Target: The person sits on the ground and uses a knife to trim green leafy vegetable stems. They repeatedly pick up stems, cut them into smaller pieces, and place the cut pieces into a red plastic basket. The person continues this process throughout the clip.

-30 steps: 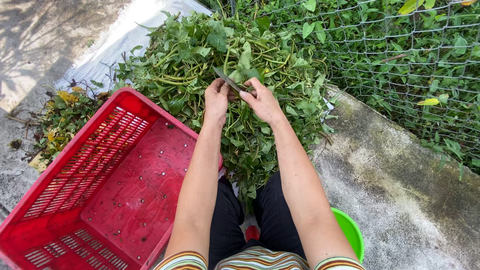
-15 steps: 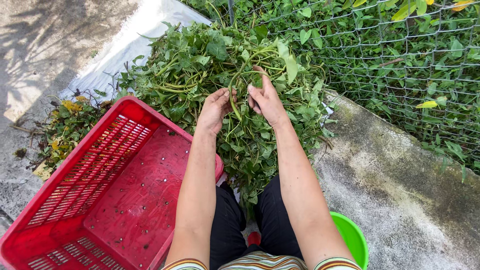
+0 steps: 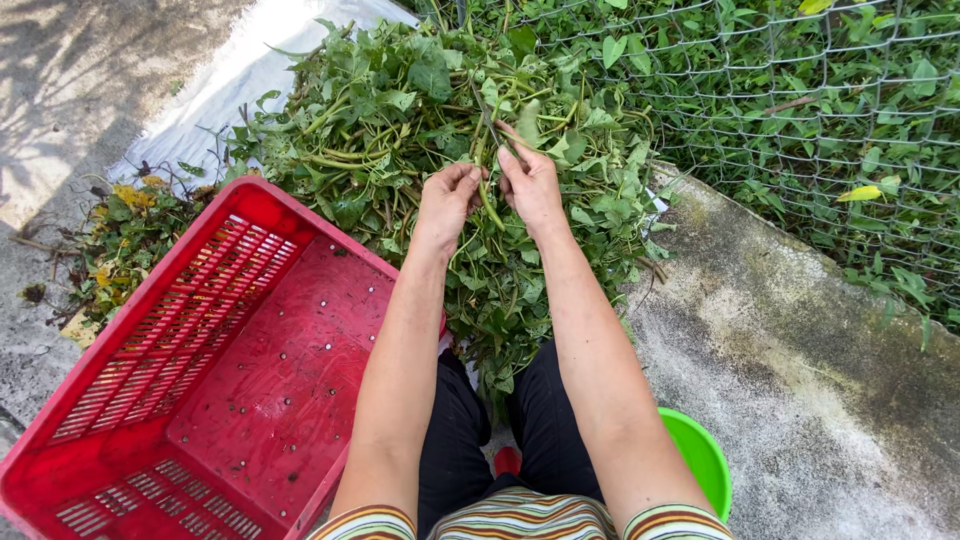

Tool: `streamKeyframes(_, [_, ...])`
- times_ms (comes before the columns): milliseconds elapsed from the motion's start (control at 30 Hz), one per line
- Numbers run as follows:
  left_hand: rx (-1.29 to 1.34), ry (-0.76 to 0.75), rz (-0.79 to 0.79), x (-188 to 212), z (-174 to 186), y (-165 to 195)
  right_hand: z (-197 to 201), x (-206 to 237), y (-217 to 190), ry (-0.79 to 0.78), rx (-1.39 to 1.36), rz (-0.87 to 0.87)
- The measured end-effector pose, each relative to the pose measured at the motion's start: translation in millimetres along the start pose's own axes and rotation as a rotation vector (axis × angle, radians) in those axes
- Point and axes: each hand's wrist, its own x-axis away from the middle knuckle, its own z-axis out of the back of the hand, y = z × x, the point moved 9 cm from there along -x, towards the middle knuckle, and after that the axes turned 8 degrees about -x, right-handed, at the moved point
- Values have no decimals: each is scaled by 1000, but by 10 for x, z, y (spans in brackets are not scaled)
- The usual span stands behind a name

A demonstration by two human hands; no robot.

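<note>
Both of my arms reach forward over a heap of leafy green vines (image 3: 400,130) lying on the ground. My left hand (image 3: 447,196) and my right hand (image 3: 529,178) sit close together above the heap, each pinching the same green stem (image 3: 487,170) that runs up between them. Leaves hang from the stem's upper part. An empty red plastic crate (image 3: 230,370) with slotted walls stands to the left of my left arm, its near corner touching the heap.
A white sheet (image 3: 240,80) lies under the heap at the far left. Yellowed, wilted scraps (image 3: 125,225) are beside the crate. A wire mesh fence (image 3: 800,90) with plants behind it runs along the right. A green bucket (image 3: 700,455) sits by my right knee on concrete.
Both hands have stayed on the stem and worked along it, coming closer together. The view has shifted slightly, so the heap and crate sit a little differently in the picture.
</note>
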Motion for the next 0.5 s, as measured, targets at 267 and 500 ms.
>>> streamKeyframes(267, [-542,239,-31,185,33,317,-20,61,305,264,-168,-152])
streamKeyframes(500, [-538,252,-20,274,71,391,-141,-9,336,298,-34,51])
